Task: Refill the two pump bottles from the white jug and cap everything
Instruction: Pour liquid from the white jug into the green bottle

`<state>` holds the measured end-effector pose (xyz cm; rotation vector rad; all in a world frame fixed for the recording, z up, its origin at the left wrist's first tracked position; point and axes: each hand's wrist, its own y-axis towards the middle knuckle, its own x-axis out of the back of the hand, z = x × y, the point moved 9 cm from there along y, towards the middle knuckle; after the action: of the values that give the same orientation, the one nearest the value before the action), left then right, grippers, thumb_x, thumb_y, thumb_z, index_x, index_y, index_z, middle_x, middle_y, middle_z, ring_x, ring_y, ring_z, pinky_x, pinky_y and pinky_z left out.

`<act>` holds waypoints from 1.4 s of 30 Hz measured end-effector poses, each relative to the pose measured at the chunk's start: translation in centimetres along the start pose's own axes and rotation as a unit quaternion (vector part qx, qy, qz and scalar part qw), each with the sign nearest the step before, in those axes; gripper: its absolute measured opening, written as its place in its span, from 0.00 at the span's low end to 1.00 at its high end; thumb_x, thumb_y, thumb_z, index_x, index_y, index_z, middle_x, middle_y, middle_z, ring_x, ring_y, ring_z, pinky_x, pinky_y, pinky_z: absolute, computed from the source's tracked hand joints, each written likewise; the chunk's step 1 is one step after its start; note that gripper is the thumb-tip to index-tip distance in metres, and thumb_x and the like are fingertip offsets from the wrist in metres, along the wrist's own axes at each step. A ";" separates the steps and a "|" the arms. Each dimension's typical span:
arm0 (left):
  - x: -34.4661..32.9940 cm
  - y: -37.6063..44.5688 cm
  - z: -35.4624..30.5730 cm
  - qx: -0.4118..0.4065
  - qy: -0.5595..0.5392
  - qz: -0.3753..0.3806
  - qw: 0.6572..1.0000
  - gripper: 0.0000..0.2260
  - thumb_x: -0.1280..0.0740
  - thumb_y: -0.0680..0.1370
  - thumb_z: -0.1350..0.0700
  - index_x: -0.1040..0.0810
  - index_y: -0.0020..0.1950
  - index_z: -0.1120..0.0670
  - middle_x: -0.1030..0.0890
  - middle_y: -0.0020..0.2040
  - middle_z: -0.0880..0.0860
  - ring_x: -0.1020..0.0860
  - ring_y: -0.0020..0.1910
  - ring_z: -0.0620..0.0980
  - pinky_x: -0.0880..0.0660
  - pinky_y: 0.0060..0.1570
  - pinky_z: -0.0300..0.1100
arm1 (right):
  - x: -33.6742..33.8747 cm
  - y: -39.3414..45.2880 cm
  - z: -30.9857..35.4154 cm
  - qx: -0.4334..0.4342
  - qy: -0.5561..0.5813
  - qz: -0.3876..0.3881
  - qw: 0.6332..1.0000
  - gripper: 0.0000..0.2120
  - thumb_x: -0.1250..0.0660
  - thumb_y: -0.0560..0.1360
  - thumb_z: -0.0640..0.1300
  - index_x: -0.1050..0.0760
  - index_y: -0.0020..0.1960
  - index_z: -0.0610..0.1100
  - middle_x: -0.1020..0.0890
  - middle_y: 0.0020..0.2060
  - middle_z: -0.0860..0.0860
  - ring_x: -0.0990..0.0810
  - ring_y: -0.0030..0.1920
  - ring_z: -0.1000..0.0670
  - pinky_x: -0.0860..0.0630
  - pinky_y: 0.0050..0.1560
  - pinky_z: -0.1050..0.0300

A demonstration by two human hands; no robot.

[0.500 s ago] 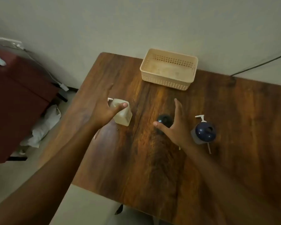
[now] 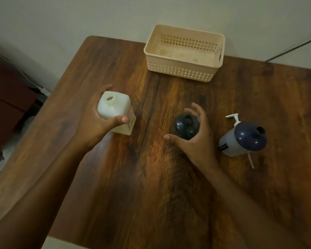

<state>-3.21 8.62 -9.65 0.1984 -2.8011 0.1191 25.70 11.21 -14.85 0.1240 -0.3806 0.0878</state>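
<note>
The white jug stands at the left of the wooden table with its neck uncapped. My left hand is wrapped around the jug, thumb across its front. A dark blue pump bottle stands mid-table with an open neck. My right hand curls around it from the right, thumb and fingers spread; I cannot tell whether they touch it. A second bottle, grey with a blue top, stands further right, also uncapped. A white pump lies behind it, and the pump's tube sticks out at the front.
A cream perforated basket sits empty at the table's back edge against the wall. The table's left edge runs diagonally, with a dark red cabinet and a cable on the floor beyond it.
My left hand has closed around the jug instead of resting on it. My right hand's fingers have curled around the dark bottle. The view has come closer to the table.
</note>
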 end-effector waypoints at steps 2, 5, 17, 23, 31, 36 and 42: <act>-0.2 0.1 1.3 -0.004 -0.007 0.022 1.000 0.46 0.19 0.60 0.37 0.34 0.74 0.46 0.23 0.67 0.47 0.23 0.67 0.48 0.23 0.65 0.52 | 0.2 -0.1 0.2 0.011 0.011 -0.012 1.000 0.49 0.18 0.61 0.66 0.35 0.75 0.55 0.23 0.66 0.60 0.25 0.68 0.58 0.27 0.66 0.63; -0.2 0.2 2.8 -0.010 -0.007 0.038 0.999 0.47 0.19 0.61 0.35 0.33 0.75 0.48 0.22 0.69 0.47 0.22 0.68 0.47 0.23 0.65 0.52 | 0.2 -0.2 0.5 0.022 0.011 -0.023 0.999 0.41 0.19 0.62 0.65 0.29 0.69 0.51 0.21 0.63 0.57 0.22 0.63 0.57 0.24 0.60 0.65; -0.4 1.0 3.2 -0.037 0.003 0.010 0.999 0.35 0.21 0.65 0.48 0.31 0.69 0.37 0.19 0.59 0.35 0.20 0.59 0.32 0.23 0.54 0.34 | -0.2 1.1 1.2 0.062 0.010 -0.032 0.998 0.26 0.18 0.65 0.55 0.23 0.58 0.49 0.18 0.50 0.57 0.19 0.49 0.59 0.24 0.47 0.66; -0.7 0.6 1.9 -0.099 0.023 0.013 0.995 0.34 0.23 0.65 0.45 0.31 0.69 0.36 0.19 0.58 0.34 0.21 0.55 0.28 0.25 0.50 0.32 | -0.1 1.0 1.4 0.080 0.039 -0.021 0.996 0.26 0.18 0.67 0.52 0.23 0.59 0.47 0.17 0.51 0.55 0.18 0.50 0.59 0.22 0.51 0.64; 0.5 -0.9 1.1 -0.187 0.027 -0.042 0.981 0.37 0.17 0.62 0.38 0.25 0.69 0.40 0.17 0.60 0.41 0.18 0.58 0.40 0.21 0.57 0.48 | 1.1 -3.1 2.4 0.101 0.059 -0.029 0.993 0.27 0.17 0.66 0.53 0.24 0.61 0.51 0.17 0.53 0.57 0.19 0.51 0.64 0.21 0.50 0.64; 0.6 -3.9 -2.5 -0.239 0.015 -0.069 0.969 0.27 0.18 0.64 0.37 0.20 0.61 0.37 0.15 0.56 0.42 0.16 0.55 0.42 0.18 0.53 0.49 | 2.8 -6.6 4.0 0.093 0.039 -0.060 0.993 0.25 0.17 0.66 0.55 0.23 0.58 0.53 0.17 0.51 0.58 0.19 0.49 0.61 0.23 0.49 0.62; -0.5 -9.4 -7.3 -0.285 0.021 -0.061 0.956 0.26 0.19 0.65 0.35 0.21 0.60 0.35 0.15 0.55 0.39 0.16 0.52 0.38 0.19 0.44 0.36 | 5.7 -10.6 7.1 0.093 0.041 -0.072 0.992 0.31 0.18 0.66 0.56 0.24 0.64 0.50 0.18 0.57 0.55 0.20 0.57 0.53 0.21 0.57 0.53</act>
<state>0.96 0.17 -2.35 0.2191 -2.6393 -0.6938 29.54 0.13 -7.30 0.3304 -0.2809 -0.0135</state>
